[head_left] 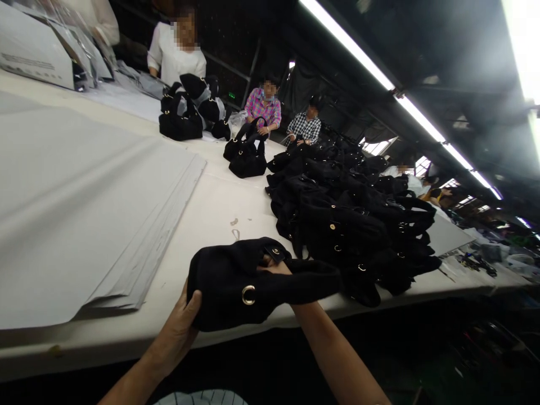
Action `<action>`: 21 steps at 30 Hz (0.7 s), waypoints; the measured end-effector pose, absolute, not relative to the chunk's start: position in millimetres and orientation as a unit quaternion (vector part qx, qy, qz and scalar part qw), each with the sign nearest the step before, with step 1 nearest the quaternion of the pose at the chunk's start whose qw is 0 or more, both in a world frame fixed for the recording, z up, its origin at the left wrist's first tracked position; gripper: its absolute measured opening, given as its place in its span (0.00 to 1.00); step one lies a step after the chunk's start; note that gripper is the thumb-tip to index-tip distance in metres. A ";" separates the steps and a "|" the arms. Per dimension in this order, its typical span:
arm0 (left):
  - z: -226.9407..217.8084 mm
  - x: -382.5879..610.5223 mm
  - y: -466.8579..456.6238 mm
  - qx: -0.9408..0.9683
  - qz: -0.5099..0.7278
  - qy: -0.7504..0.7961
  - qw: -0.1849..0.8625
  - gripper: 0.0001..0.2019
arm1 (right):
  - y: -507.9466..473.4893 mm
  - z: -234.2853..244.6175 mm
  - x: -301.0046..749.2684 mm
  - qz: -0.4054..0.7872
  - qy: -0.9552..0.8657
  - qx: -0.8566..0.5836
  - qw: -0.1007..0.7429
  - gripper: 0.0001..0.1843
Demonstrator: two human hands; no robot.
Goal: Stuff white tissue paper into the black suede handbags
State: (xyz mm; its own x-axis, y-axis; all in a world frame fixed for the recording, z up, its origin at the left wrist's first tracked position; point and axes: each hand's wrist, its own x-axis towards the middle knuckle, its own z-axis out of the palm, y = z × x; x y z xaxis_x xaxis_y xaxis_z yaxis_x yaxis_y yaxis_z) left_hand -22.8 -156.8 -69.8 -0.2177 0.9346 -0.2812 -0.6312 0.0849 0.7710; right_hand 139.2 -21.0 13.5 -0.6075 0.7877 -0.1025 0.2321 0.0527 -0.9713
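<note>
A black fabric handbag (223,287) with a gold ring and a wide handle lies on its side, held over the near table edge. Its base faces left and its mouth faces right. My left hand (182,322) grips the base, thumb on the near side and fingers hidden behind. Through the handle loop, my right hand (277,266) reaches into the bag's mouth, beside a flap (275,251) with a gold fitting. The fingers of that hand are hidden inside the bag.
A large heap of black handbags (329,208) lies to the right. Stacked white sheets (105,197) cover the left of the white table (211,214). Across it, a person in a plaid shirt (255,106) handles a bag; more bags (181,121) stand before a person in white (177,56).
</note>
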 end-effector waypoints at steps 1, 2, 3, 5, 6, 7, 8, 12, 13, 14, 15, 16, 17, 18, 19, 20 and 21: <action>-67.2 -24.6 -152.4 0.184 0.661 0.420 0.594 0.40 | -14.0 18.2 138.6 0.586 -0.696 -0.353 0.219 0.19; -64.3 -27.4 -147.9 0.193 0.666 0.417 0.587 0.41 | -7.6 23.3 138.7 0.587 -0.711 -0.331 0.201 0.19; -61.7 -31.0 -143.5 0.199 0.667 0.416 0.585 0.40 | -2.4 28.6 139.5 0.581 -0.725 -0.317 0.191 0.18; -59.2 -39.5 -136.6 0.202 0.659 0.412 0.596 0.37 | 2.5 39.2 142.4 0.548 -0.748 -0.328 0.182 0.17; -60.0 -44.2 -134.5 0.199 0.653 0.409 0.606 0.35 | 1.9 44.4 144.4 0.529 -0.756 -0.343 0.179 0.17; -62.2 -48.9 -133.5 0.194 0.647 0.408 0.615 0.33 | -0.7 49.6 146.9 0.506 -0.767 -0.352 0.176 0.17; -65.7 -53.9 -133.4 0.189 0.642 0.410 0.620 0.33 | -5.0 54.6 149.9 0.480 -0.783 -0.354 0.177 0.17; -84.1 -78.7 -138.8 0.193 0.643 0.480 0.565 0.37 | -29.6 66.4 170.0 0.398 -0.824 -0.321 0.243 0.17; -87.1 -87.0 -139.8 0.215 0.643 0.513 0.526 0.38 | -35.6 64.4 176.6 0.390 -0.813 -0.332 0.278 0.16; -88.5 -96.4 -139.6 0.242 0.640 0.547 0.482 0.39 | -41.3 59.4 183.3 0.390 -0.790 -0.350 0.319 0.16; -88.4 -106.5 -137.6 0.273 0.634 0.575 0.439 0.38 | -46.9 51.1 189.7 0.394 -0.756 -0.375 0.364 0.15; -86.8 -117.0 -133.3 0.305 0.625 0.596 0.401 0.38 | -52.8 39.7 195.1 0.399 -0.715 -0.404 0.408 0.16; -83.9 -127.2 -126.4 0.335 0.615 0.608 0.374 0.36 | -59.4 26.0 198.8 0.403 -0.673 -0.434 0.443 0.18; -80.2 -136.2 -117.0 0.362 0.606 0.609 0.361 0.34 | -66.7 11.0 200.4 0.406 -0.636 -0.465 0.463 0.21; -76.0 -143.2 -105.2 0.384 0.603 0.600 0.360 0.33 | -74.8 -4.2 199.3 0.409 -0.609 -0.491 0.470 0.25; -71.7 -147.0 -91.9 0.399 0.606 0.582 0.368 0.32 | -83.1 -18.3 195.3 0.413 -0.594 -0.509 0.467 0.29; -67.6 -146.8 -78.2 0.405 0.615 0.559 0.383 0.31 | -90.8 -30.6 188.5 0.422 -0.591 -0.517 0.454 0.32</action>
State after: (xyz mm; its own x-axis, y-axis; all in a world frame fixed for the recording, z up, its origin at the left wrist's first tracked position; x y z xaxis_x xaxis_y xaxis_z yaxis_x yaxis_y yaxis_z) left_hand -146.8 -78.2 -67.6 -0.3793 0.9227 0.0694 -0.0187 -0.0827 0.9964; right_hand 188.5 -90.8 -30.6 -0.0537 0.9934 0.1009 0.2275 0.1106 -0.9675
